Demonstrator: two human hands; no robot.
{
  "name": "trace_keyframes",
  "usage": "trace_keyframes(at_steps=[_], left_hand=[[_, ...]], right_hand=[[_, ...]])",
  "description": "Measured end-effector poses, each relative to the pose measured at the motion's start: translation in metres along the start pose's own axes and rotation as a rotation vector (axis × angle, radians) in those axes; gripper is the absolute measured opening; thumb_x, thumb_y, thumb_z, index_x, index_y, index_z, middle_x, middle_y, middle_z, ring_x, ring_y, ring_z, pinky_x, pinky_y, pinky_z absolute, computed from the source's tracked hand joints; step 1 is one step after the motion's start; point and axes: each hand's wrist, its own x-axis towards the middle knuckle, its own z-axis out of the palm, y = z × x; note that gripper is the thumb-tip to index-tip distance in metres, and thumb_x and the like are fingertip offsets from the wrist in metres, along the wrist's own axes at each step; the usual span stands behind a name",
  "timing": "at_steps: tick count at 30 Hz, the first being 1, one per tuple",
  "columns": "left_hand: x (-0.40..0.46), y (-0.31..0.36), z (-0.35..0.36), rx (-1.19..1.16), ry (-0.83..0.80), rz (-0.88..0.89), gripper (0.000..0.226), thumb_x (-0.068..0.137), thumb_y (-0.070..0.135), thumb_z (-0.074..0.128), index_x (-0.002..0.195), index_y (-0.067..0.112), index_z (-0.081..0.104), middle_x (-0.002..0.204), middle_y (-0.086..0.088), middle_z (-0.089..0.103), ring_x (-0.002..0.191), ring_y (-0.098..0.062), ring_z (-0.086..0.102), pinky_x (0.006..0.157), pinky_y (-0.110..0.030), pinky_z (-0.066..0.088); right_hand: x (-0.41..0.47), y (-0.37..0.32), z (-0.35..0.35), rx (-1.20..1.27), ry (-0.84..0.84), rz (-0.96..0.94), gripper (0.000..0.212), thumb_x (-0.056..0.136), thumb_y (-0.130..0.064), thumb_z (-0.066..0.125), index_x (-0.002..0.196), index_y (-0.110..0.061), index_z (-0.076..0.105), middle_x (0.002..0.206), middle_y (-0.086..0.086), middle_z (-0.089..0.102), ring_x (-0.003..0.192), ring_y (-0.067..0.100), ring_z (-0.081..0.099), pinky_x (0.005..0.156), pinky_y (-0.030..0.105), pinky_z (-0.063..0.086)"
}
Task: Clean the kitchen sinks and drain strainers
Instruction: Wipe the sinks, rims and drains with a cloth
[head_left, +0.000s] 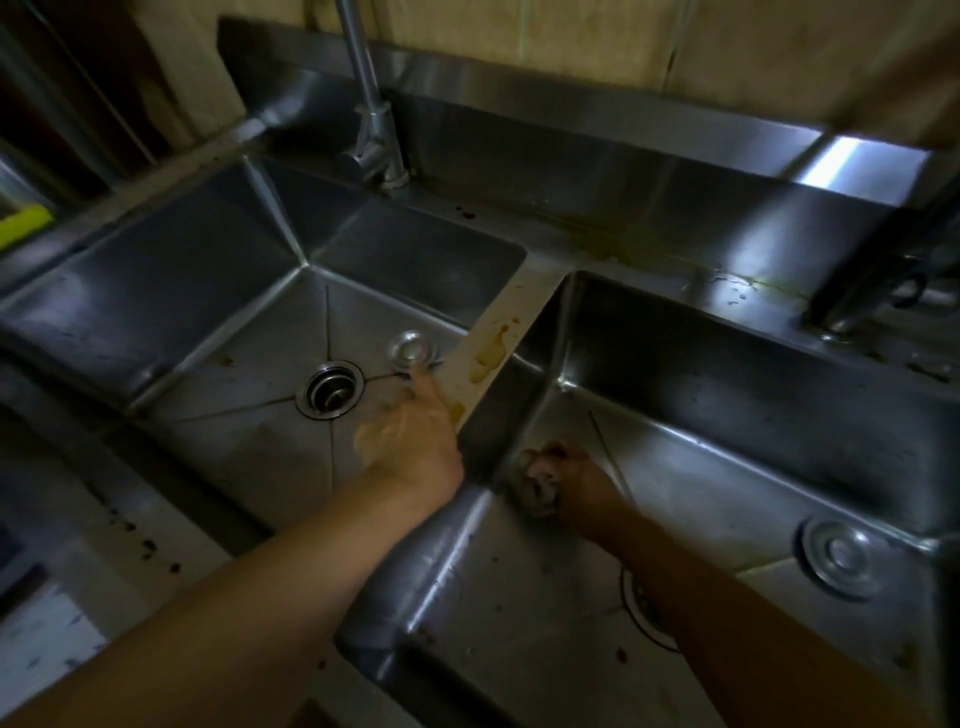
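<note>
Sinks (218, 291) | left hand (410, 436) fingers extended near strainer lid (411, 347) | right hand (571, 480) grips rag (537, 480)

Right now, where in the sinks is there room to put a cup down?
The left sink has bare floor left of its open drain. The right sink has bare floor behind the right hand, which grips a scrubber. It's crowded between the drain and the divider, where the left hand touches a strainer lid.
</note>
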Motion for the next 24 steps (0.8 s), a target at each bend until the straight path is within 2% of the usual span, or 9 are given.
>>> trace_keyframes(at_steps=[3, 5, 7, 9, 11, 15, 17, 20, 24], left_hand=[[0.001, 0.002, 0.007, 0.041, -0.009, -0.001, 0.063, 0.087, 0.035, 0.063, 0.134, 0.010, 0.028, 0.128, -0.007, 0.052, 0.114, -0.026, 0.056, 0.077, -0.034, 0.038], [0.004, 0.006, 0.009, 0.074, -0.007, -0.011, 0.062, 0.089, 0.033, 0.062, 0.134, 0.008, 0.029, 0.129, -0.009, 0.051, 0.114, -0.027, 0.056, 0.077, -0.034, 0.038], [0.004, 0.010, 0.009, 0.123, -0.014, -0.015, 0.067, 0.089, 0.034, 0.062, 0.137, 0.006, 0.025, 0.129, -0.010, 0.051, 0.113, -0.028, 0.057, 0.071, -0.034, 0.035], [0.004, 0.011, 0.008, 0.152, -0.018, -0.011, 0.073, 0.088, 0.035, 0.063, 0.140, 0.005, 0.022, 0.127, -0.011, 0.051, 0.111, -0.029, 0.057, 0.069, -0.034, 0.034], [0.003, 0.012, 0.009, 0.156, -0.023, -0.018, 0.073, 0.088, 0.036, 0.064, 0.140, 0.006, 0.022, 0.126, -0.012, 0.052, 0.111, -0.028, 0.057, 0.070, -0.035, 0.036], [0.003, 0.011, 0.007, 0.142, -0.011, -0.025, 0.067, 0.088, 0.036, 0.063, 0.136, 0.009, 0.026, 0.125, -0.012, 0.053, 0.110, -0.029, 0.057, 0.068, -0.035, 0.036], [0.003, 0.009, 0.006, 0.119, -0.014, -0.020, 0.062, 0.087, 0.036, 0.063, 0.132, 0.009, 0.030, 0.124, -0.012, 0.053, 0.109, -0.030, 0.057, 0.068, -0.035, 0.035], [0.000, 0.006, 0.002, 0.063, -0.017, -0.014, 0.067, 0.086, 0.039, 0.065, 0.133, 0.009, 0.028, 0.126, -0.013, 0.053, 0.111, -0.031, 0.056, 0.071, -0.036, 0.034], [-0.016, -0.006, -0.002, 0.001, -0.015, -0.009, 0.101, 0.079, 0.048, 0.070, 0.149, 0.014, 0.005, 0.132, -0.012, 0.047, 0.112, -0.030, 0.055, 0.071, -0.038, 0.036]], right_hand=[[0.027, -0.008, 0.021, -0.081, -0.001, -0.036, 0.014, 0.092, -0.008, 0.055, 0.103, -0.009, 0.063, 0.121, 0.020, 0.057, 0.093, 0.025, 0.056, 0.084, 0.032, 0.048], [0.030, -0.009, 0.034, -0.042, -0.061, 0.016, 0.026, 0.093, -0.020, 0.055, 0.119, -0.017, 0.059, 0.135, 0.014, 0.049, 0.114, 0.025, 0.050, 0.100, 0.027, 0.041], [0.020, -0.002, 0.040, -0.090, -0.080, 0.003, 0.048, 0.084, -0.022, 0.066, 0.131, -0.021, 0.055, 0.138, 0.009, 0.046, 0.126, 0.031, 0.041, 0.110, 0.032, 0.030], [0.002, 0.010, 0.040, -0.088, -0.065, -0.075, 0.052, 0.077, -0.028, 0.074, 0.126, -0.020, 0.060, 0.130, 0.012, 0.052, 0.122, 0.035, 0.045, 0.108, 0.037, 0.034], [-0.025, 0.022, 0.036, -0.073, -0.137, -0.044, 0.049, 0.081, -0.033, 0.072, 0.127, -0.020, 0.059, 0.133, 0.010, 0.046, 0.128, 0.031, 0.038, 0.109, 0.031, 0.031], [-0.085, 0.056, 0.029, -0.075, -0.103, 0.066, 0.024, 0.084, -0.005, 0.063, 0.105, -0.015, 0.068, 0.119, 0.007, 0.051, 0.110, 0.024, 0.048, 0.096, 0.036, 0.042], [-0.107, 0.066, 0.024, -0.103, -0.106, 0.130, 0.012, 0.089, -0.006, 0.059, 0.098, -0.011, 0.066, 0.113, 0.011, 0.052, 0.100, 0.023, 0.053, 0.095, 0.038, 0.043], [-0.114, 0.065, 0.017, -0.140, -0.228, 0.175, 0.028, 0.092, -0.020, 0.057, 0.120, -0.023, 0.062, 0.128, 0.003, 0.047, 0.114, 0.021, 0.048, 0.099, 0.024, 0.037], [-0.094, 0.027, 0.002, -0.107, -0.254, 0.194, 0.047, 0.088, -0.027, 0.062, 0.133, -0.030, 0.050, 0.133, 0.004, 0.041, 0.119, 0.024, 0.045, 0.095, 0.035, 0.046]])
